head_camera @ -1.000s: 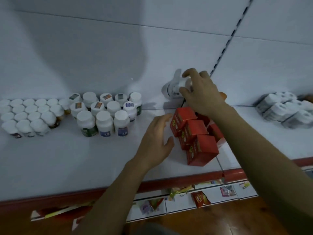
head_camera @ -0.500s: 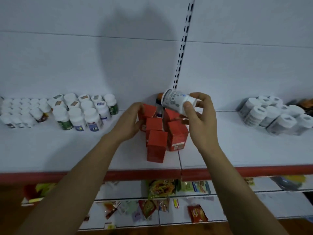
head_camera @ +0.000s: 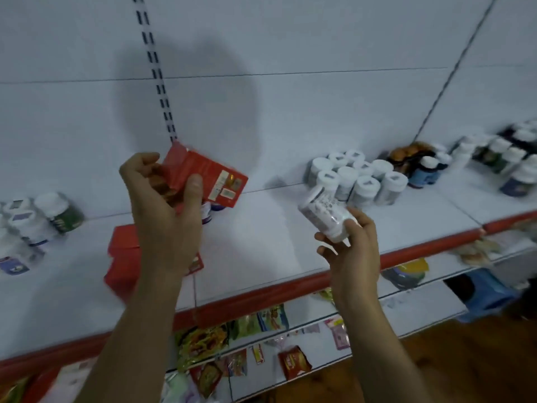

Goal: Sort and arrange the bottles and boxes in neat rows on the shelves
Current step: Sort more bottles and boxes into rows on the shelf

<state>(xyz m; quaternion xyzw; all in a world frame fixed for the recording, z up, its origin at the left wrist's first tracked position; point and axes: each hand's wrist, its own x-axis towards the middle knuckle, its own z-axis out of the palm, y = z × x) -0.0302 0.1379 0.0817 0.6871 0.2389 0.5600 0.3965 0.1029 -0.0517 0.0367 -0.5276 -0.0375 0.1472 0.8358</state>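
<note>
**Item 1: white bottle** [head_camera: 323,212]. Held in the air above the front half of the shelf [head_camera: 261,242], just short of the white-capped bottle group [head_camera: 359,177]. Long axis tilted, running from upper left down to lower right into the palm. Printed label faces up. Which end carries the cap cannot be told through the blur.
Grip: right hand [head_camera: 353,251], fingers and thumb curled round the lower end, pinching it.

**Item 2: red box** [head_camera: 209,181]. Lifted clear of the shelf, in front of the back panel. Long axis slants from upper left to lower right, with the barcode face towards the camera. The upper-left end looks like a raised flap.
Grip: left hand [head_camera: 164,219], fingers wrapped behind the box and thumb [head_camera: 194,184] pressed on its face. Whether a second box sits in the palm is unclear.

**Handling note (judgement).** The step appears to be separating stock by kind.
- Turn the bottle upright before setting it down, then slide it flush against the matching group so the row stays square.
- Stand the box with the red box stack [head_camera: 128,257] below the left hand, faces aligned.

**Surroundings.** Mixed bottles at far left [head_camera: 37,225], dark bottles at right [head_camera: 425,170], snack packets [head_camera: 203,341] on the lower shelf, and a blue stool [head_camera: 488,289].
</note>
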